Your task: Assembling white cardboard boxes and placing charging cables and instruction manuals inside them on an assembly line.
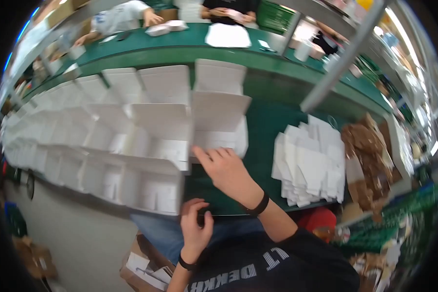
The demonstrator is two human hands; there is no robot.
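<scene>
Rows of open white cardboard boxes stand on the green table, lids raised at the back. My right hand reaches forward to the near edge of the white box at the right end of the middle row. Its thumb points left along that edge, and the other fingers curl over it. Closer to me, my left hand is held at the table's front edge, fingers bent and apart from the thumb, with nothing in it. Just left of it stands the front-row box, with small flaps visible inside.
A stack of flat white cardboard blanks lies on the green table to the right. Beyond it are crumpled brown paper and a slanting metal post. An open carton sits below. Other people work across the far table.
</scene>
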